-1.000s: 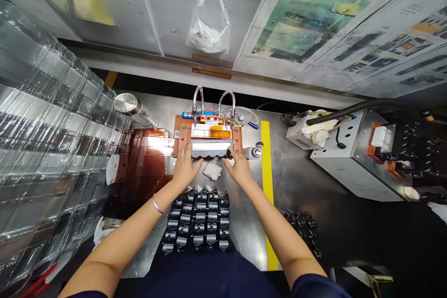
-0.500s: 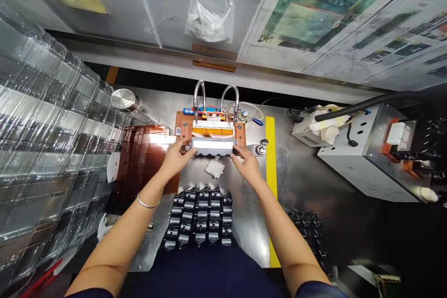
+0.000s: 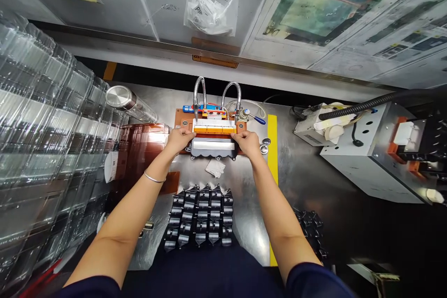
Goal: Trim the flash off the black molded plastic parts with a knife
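Note:
My left hand and my right hand are closed in pinches at the two ends of an orange strip with a dotted edge. The strip lies level across a brown fixture. Just below it sits a dark grey part with a wavy front edge and a pale band along its top. Two bendable metal hoses arch over the back of the fixture. My fingertips partly hide the strip's ends.
Rows of black moulded parts lie in front of me. A crumpled white cloth is near the fixture. Stacked clear trays and a metal-capped bottle stand left. A white machine stands right, beyond yellow tape.
Both hands have moved up from the sides of the dark grey part to the orange strip. Their spread fingers have closed into pinches at its ends.

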Available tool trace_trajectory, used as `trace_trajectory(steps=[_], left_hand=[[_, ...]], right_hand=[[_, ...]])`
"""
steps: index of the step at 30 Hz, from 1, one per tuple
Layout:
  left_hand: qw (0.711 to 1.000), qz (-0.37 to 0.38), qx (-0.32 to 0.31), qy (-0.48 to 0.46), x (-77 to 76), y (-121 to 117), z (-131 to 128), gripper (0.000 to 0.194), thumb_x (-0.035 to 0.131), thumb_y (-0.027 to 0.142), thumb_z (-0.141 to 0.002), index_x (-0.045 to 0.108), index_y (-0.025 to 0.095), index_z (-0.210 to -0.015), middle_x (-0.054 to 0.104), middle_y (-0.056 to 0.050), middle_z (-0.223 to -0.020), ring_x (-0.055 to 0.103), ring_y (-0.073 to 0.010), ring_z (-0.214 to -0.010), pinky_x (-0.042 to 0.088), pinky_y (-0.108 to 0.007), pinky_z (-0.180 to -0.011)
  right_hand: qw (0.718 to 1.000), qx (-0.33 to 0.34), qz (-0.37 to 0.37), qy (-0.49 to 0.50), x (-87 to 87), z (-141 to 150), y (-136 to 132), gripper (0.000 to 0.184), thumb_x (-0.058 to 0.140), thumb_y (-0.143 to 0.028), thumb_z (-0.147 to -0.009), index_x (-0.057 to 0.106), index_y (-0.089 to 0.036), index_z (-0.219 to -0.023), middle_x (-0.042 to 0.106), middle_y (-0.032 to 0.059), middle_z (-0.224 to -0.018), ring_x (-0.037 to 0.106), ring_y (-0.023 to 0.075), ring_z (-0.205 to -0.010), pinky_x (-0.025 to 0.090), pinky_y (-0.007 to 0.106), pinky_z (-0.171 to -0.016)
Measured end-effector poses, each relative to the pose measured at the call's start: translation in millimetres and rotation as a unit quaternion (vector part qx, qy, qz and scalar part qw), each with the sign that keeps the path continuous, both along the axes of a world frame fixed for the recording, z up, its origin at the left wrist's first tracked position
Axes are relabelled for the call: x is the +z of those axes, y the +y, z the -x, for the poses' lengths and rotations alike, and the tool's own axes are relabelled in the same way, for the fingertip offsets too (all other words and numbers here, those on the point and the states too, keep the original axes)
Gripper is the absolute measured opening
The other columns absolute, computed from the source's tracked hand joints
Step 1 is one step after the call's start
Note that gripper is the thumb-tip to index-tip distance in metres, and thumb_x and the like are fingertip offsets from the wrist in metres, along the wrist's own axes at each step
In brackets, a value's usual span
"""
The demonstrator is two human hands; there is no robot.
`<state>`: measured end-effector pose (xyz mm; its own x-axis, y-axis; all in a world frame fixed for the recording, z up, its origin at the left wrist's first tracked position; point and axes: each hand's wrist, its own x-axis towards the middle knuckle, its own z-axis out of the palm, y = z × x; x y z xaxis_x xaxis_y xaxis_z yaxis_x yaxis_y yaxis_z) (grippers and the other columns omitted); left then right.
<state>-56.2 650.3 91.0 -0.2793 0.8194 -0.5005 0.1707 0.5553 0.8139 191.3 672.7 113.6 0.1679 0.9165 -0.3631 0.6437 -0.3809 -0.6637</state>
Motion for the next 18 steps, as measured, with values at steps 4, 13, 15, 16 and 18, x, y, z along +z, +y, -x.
trace_trajectory(steps=[4,13,15,16,18], left_hand=[[1.0,0.006,0.009,0.009,-2.9,-2.8,-1.5,0.021,0.073,0.033,-0.054,0.06,0.019,-0.05,0.051,0.005,-0.043,0.045,-0.0116,-0.046,0.032,-0.023,-0.049],[0.997,0.014,0.069,-0.018,7.3,-2.5,-9.7,0.023,0.071,0.029,-0.057,0.055,0.018,-0.047,0.047,0.006,-0.042,0.039,-0.0091,-0.043,0.03,-0.022,-0.046],[0.996,0.018,0.083,-0.031,6.9,-0.4,-10.5,0.02,0.07,0.027,-0.058,0.055,0.017,-0.048,0.046,0.006,-0.043,0.039,-0.0084,-0.043,0.03,-0.022,-0.046],[0.995,0.019,0.089,-0.036,6.3,1.0,-10.6,0.019,0.069,0.025,-0.057,0.054,0.017,-0.048,0.046,0.007,-0.043,0.04,-0.0081,-0.044,0.031,-0.022,-0.046],[0.994,0.022,0.097,-0.044,4.8,3.9,-10.3,0.017,0.069,0.023,-0.057,0.055,0.017,-0.049,0.046,0.007,-0.044,0.041,-0.0079,-0.045,0.032,-0.021,-0.047]], right_hand=[[0.996,-0.025,-0.042,0.07,-6.3,1.4,-2.8,0.027,0.067,-0.043,-0.066,0.062,-0.019,-0.056,0.065,0.0003,-0.062,0.056,0.0151,-0.063,0.042,0.025,-0.06],[0.981,-0.077,0.006,0.178,-6.7,2.4,5.9,0.038,0.079,-0.047,-0.046,0.054,-0.019,-0.051,0.053,-0.0047,-0.05,0.044,0.0092,-0.049,0.036,0.024,-0.048],[0.978,-0.079,0.024,0.19,-6.2,1.3,7.9,0.042,0.081,-0.048,-0.043,0.051,-0.019,-0.051,0.05,-0.0061,-0.049,0.041,0.0079,-0.046,0.033,0.023,-0.045],[0.977,-0.079,0.032,0.194,-5.9,0.7,9.0,0.044,0.081,-0.048,-0.042,0.049,-0.02,-0.05,0.049,-0.0064,-0.048,0.04,0.0075,-0.045,0.032,0.022,-0.044],[0.975,-0.079,0.048,0.2,-5.8,-0.8,11.0,0.047,0.082,-0.049,-0.04,0.046,-0.02,-0.049,0.048,-0.0068,-0.046,0.039,0.0071,-0.044,0.031,0.022,-0.042]])
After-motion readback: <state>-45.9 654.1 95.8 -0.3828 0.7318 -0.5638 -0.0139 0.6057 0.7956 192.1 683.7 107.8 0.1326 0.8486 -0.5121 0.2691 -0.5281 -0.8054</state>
